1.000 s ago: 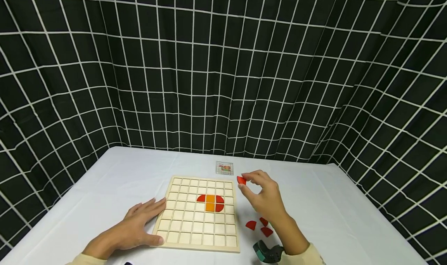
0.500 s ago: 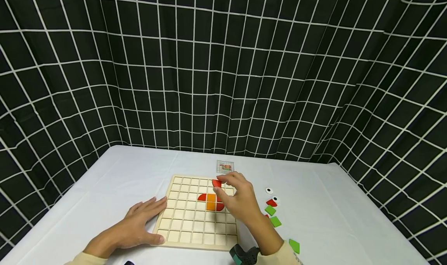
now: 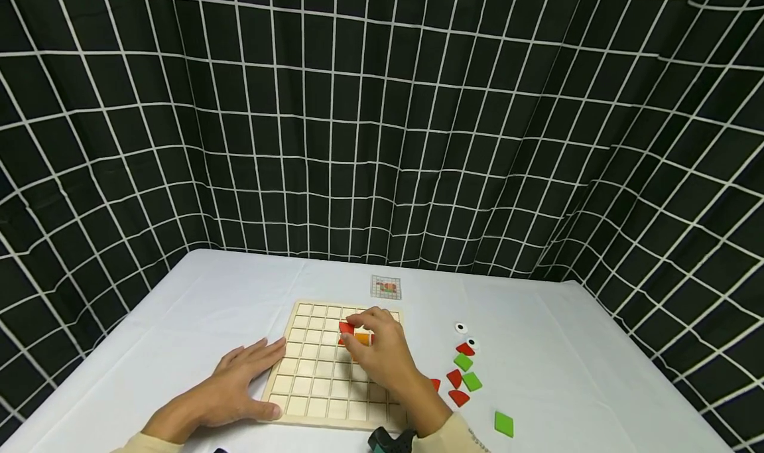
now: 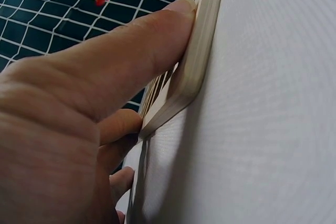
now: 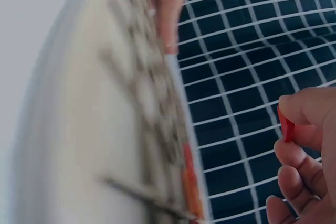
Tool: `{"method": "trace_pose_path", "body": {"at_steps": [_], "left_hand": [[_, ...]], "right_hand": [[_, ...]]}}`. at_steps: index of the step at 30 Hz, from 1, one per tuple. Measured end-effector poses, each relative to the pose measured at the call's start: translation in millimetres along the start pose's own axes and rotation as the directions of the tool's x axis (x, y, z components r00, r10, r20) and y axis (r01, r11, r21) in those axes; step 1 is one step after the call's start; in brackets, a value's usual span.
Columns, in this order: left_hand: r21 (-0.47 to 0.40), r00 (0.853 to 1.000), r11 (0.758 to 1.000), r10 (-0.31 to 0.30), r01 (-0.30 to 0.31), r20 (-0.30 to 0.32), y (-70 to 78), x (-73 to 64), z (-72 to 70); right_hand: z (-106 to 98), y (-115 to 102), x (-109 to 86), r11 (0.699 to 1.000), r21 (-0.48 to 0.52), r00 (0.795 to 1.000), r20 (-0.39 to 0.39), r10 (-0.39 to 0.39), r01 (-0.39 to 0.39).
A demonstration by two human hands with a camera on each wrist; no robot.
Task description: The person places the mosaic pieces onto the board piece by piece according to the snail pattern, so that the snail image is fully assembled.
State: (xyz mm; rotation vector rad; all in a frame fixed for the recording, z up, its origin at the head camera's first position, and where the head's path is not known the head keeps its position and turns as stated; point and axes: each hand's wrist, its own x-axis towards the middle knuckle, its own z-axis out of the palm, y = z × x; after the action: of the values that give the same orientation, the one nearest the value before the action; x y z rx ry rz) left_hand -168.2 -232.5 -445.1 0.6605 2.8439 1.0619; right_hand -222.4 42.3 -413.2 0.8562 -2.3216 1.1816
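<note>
My right hand [image 3: 386,353] pinches a red quarter-circle piece [image 3: 346,327] between thumb and fingertips, held above the gridded wooden board [image 3: 322,370]. In the right wrist view the same red piece [image 5: 286,124] shows edge-on, apart from the board. An orange tile [image 3: 361,339] lies in the grid just right of the held piece; the pieces around it are partly hidden behind my fingers. My left hand [image 3: 235,383] rests on the board's left edge with its fingers spread and straight. In the left wrist view its thumb [image 4: 142,40] presses on the wooden rim near a corner.
Right of the board lie several red pieces [image 3: 458,398], green tiles [image 3: 504,424] and two eye discs [image 3: 461,328]. A small picture card [image 3: 386,287] lies behind the board. A gridded black curtain [image 3: 358,108] surrounds the white table [image 3: 555,347].
The right hand has moved left from beside the board to over its upper middle, carrying the red piece. Loose pieces on the right have come into view. The left hand has stayed put.
</note>
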Motion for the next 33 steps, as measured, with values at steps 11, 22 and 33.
{"method": "trace_pose_path", "body": {"at_steps": [11,22,33], "left_hand": [[-0.021,1.000,1.000,-0.004,0.004,0.005,-0.8,0.8,-0.7],[-0.025,1.000,1.000,-0.005,0.005,0.009,0.9,1.1,-0.8],[-0.051,1.000,0.998,0.022,-0.022,-0.002,-2.5,0.0,3.7]], "right_hand": [[11.5,13.3,-7.6,0.996,-0.082,0.998,0.063,0.030,-0.025],[17.6,21.4,-12.1,0.986,-0.161,0.990,0.123,0.069,-0.049],[19.4,27.3,-17.1,0.977,-0.214,0.985,0.165,0.047,-0.011]]}}
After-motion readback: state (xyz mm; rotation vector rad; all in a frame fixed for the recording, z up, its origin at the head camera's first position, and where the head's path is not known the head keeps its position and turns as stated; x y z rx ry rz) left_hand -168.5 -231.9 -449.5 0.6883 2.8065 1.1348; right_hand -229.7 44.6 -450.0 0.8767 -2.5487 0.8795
